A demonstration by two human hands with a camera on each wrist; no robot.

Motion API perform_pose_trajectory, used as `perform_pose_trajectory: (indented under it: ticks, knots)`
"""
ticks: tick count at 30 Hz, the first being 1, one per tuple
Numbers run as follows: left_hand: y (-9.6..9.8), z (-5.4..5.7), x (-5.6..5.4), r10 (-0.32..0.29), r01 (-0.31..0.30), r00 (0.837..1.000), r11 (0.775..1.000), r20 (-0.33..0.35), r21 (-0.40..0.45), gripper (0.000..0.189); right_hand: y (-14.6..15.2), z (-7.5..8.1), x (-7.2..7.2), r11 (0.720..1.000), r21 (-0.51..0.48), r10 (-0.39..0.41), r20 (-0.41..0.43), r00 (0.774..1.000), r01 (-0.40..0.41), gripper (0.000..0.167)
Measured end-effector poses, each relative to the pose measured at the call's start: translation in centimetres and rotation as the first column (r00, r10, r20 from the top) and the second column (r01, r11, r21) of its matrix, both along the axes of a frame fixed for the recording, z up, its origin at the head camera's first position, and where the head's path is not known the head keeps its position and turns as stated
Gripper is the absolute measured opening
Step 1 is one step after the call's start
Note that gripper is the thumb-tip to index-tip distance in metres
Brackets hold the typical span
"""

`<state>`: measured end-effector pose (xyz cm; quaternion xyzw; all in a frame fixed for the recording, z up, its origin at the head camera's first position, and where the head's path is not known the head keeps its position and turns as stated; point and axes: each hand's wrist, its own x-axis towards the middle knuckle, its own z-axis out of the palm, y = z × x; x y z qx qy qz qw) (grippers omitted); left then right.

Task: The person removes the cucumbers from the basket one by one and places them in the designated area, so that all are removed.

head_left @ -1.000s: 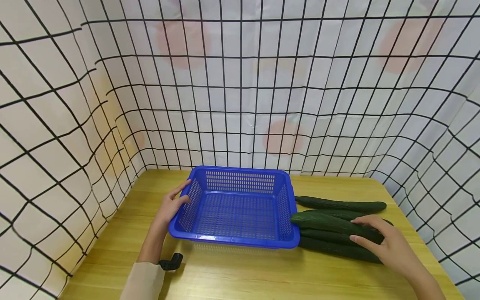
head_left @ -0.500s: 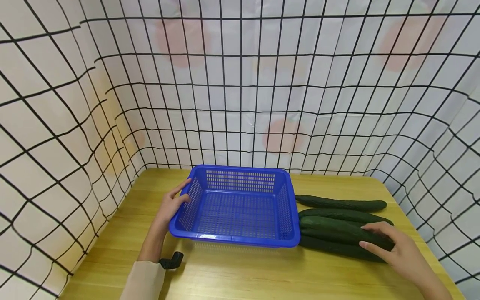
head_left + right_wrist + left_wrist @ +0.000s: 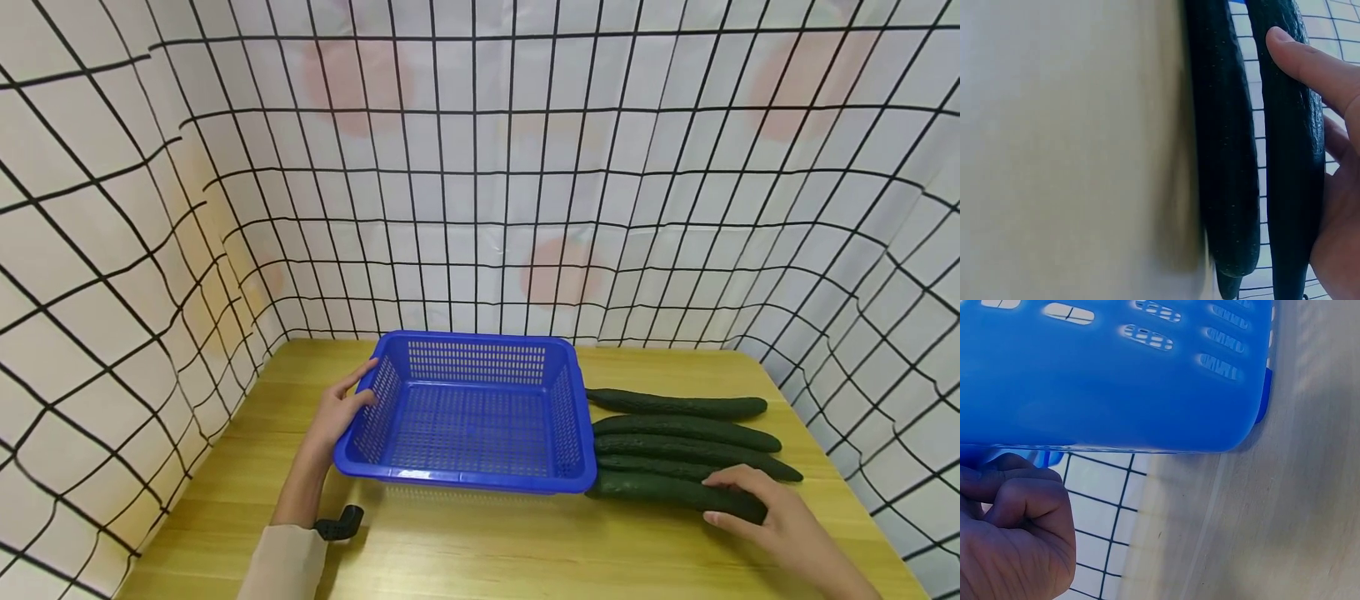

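My left hand grips the left rim of a blue plastic basket, thumb inside the wall. In the left wrist view the curled fingers sit by the rim of the basket. On the right, my right hand holds a dark green cucumber near its right end, between thumb and fingers. The right wrist view shows this held cucumber raised, with a gap between it and another cucumber on the table. Behind it in the head view lie several more cucumbers, side by side.
The wooden table carries everything. A black grid-lined white backdrop stands behind and along both sides. A black strap device sits on my left wrist. The cucumbers' left ends reach the basket's right side.
My right hand has brought the held cucumber from above the middle of the row toward me, over the nearest one. The left hand and basket stay in place; the head view shifts slightly.
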<state>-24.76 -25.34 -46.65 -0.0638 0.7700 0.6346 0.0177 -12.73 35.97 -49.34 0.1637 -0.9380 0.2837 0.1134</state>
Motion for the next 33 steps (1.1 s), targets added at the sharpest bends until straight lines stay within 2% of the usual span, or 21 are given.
perform_pose_trajectory:
  ticks: [8,16,24,33]
  knots:
    - [-0.3,-0.1,-0.1,-0.003,0.003,1.0,1.0,-0.005,0.011,0.068,-0.3,-0.8,0.2,0.999,0.054,-0.001,0.068,0.998,-0.003,0.033]
    - [-0.3,0.2,0.2,-0.016,0.016,1.0,0.999,0.002,0.05,0.069,-0.2,-1.2,0.2,0.999,0.042,0.027,0.033,0.999,-0.029,0.035]
    - [-0.4,0.3,0.0,-0.034,0.033,0.999,0.998,0.012,0.046,0.069,0.4,-1.4,0.0,0.992,-0.019,0.124,0.012,0.992,-0.124,0.042]
    - [-0.4,0.6,0.2,-0.036,0.036,0.999,0.999,0.012,0.028,0.068,0.9,-1.3,-0.2,0.981,0.015,0.193,0.027,0.981,-0.194,0.042]
